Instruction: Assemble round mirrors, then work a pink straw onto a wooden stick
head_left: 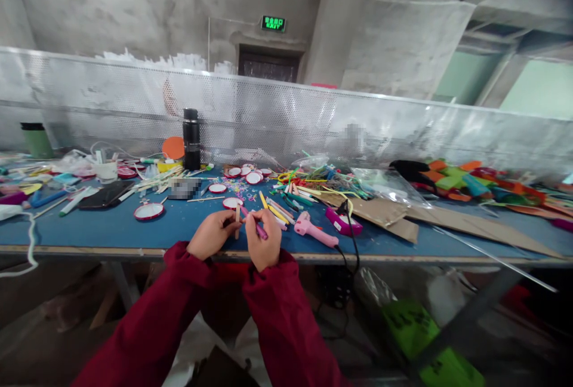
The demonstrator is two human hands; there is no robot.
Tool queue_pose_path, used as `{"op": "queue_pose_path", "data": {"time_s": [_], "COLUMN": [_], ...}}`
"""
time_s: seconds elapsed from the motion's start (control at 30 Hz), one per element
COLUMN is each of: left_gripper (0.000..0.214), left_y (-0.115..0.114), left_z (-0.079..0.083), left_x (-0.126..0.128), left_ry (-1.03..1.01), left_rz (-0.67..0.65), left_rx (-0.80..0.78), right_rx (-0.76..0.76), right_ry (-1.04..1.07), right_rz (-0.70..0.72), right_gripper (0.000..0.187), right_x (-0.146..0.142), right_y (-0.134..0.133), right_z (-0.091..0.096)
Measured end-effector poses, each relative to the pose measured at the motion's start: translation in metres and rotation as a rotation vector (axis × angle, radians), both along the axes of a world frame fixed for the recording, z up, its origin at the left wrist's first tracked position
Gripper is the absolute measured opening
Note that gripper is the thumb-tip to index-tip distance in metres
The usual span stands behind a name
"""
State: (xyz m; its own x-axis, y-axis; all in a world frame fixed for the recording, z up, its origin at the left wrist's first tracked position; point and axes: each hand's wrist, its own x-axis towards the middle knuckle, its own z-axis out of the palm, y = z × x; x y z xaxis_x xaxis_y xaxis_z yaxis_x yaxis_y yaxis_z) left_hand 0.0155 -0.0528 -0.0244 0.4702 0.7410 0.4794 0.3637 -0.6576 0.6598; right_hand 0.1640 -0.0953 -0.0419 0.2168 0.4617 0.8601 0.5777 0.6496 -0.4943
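Table, long, with a smooth blue top and a pale raw front edge. Perforated metal screen, grey, upright along the table's back edge. Cardboard strip, brown, flat, matt, slanting toward the front edge at the right. Flask, black, cylindrical, upright near the back edge, left of centre. Left hand, bare, above the front edge, thumb and fingers pinching the flat stick. Right hand, bare, just beside it, fingers closed around the purple marker. Glue gun, pink, glossy, on its side near the front edge, just right of the right hand. Round disc, pale-faced, red-rimmed, near the front edge on the left. Purple marker, slim, round-barrelled, in the right hand's grip; long axis slanting from lower right to upper left, far end directed at the stick's upper part; contact or small gap cannot be told. Flat stick, plain, wood-coloured, narrow, held nearly upright between the hands, immediately left of the marker's far end, crossing its axis; the left hand is nearer.
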Motion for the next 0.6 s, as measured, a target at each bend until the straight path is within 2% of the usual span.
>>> {"op": "queue_pose_path", "data": {"time_s": [0.6], "left_gripper": [0.023], "left_y": [0.0005], "left_z": [-0.0015], "left_x": [-0.0003], "left_ry": [-0.022], "left_rz": [-0.007], "left_rx": [-0.010], "right_rx": [0.013], "right_ry": [-0.030], "right_rz": [-0.004], "right_gripper": [0.011], "right_x": [-0.0004], "right_y": [-0.0003], "right_z": [-0.0003]}}
